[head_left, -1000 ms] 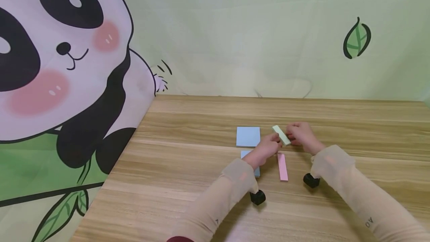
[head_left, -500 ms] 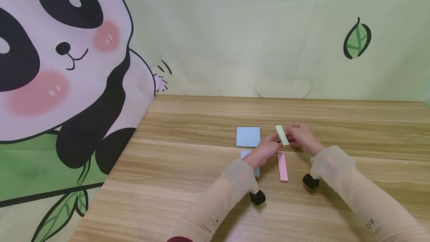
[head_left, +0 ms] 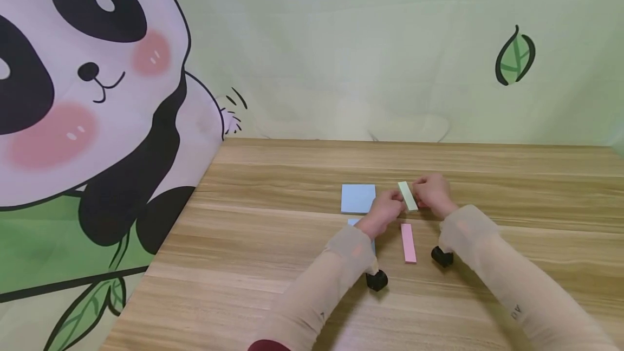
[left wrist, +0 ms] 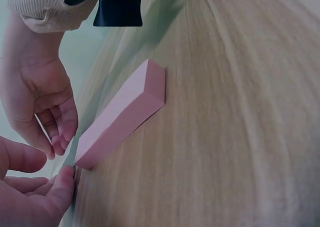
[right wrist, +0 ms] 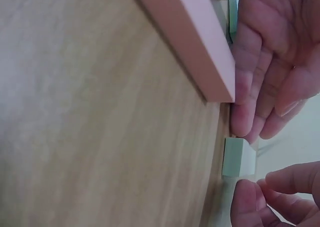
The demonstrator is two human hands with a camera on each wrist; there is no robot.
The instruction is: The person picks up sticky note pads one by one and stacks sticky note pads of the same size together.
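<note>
Both hands have drawn slightly left and nearer the blue pads since a second ago, and the green sticky-note strip (head_left: 407,195) between them has swung from a slant to nearly upright in the frame, just right of centre in the head view. The left hand (head_left: 387,211) has its fingers curled in against the strip's lower end, and the right hand (head_left: 430,193) has its fingertips bent round the strip's right side, so both look to be pinching it just above the counter (head_left: 273,253); from the right wrist view the end of the strip (right wrist: 238,157) shows pale between the two sets of fingers, though exactly which fingers carry it I cannot tell. Just below it in the frame lies the pink strip pad (head_left: 408,242), flat on the wood, its top end close under the left hand's fingertips, as the left wrist view shows (left wrist: 122,118). To the left sits a square blue pad (head_left: 358,198), and a second blue pad (head_left: 363,226) is mostly hidden under the left forearm. To do this step well, I would say the strip wants to be kept level and held lightly by its ends so the sheets do not fan or buckle, and lined up square with the pink pad before it goes down, with the left fingers kept from nudging that pink pad askew.
</note>
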